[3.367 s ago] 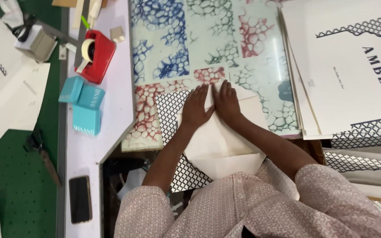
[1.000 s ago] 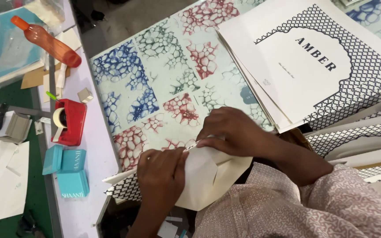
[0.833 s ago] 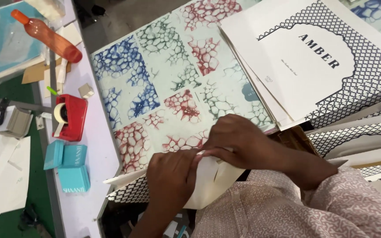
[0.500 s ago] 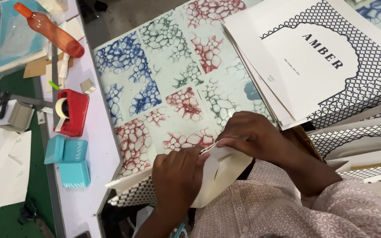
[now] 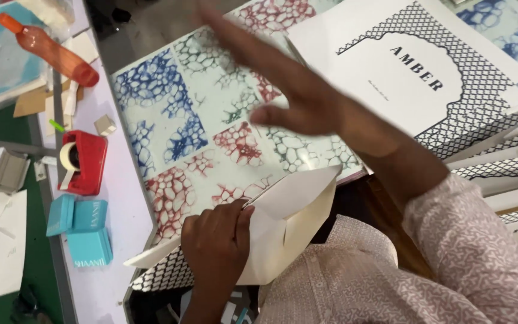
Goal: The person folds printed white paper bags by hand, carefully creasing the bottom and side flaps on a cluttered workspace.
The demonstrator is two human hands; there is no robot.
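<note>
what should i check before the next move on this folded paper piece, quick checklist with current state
1. Left hand on the folded cream paper piece: ok, fingers press its left side.
2. Right hand free: ok, raised above the marbled sheet, touching nothing; it is blurred.
3. Top flap lying flat: not ok, it stands up from the piece.
4. Patterned sheet under the piece lies flat: cannot tell, mostly covered.
5. Red tape dispenser close by: ok, on the white strip to the left.
6. Stack of printed sheets clear of the piece: ok, apart, at upper right.
</note>
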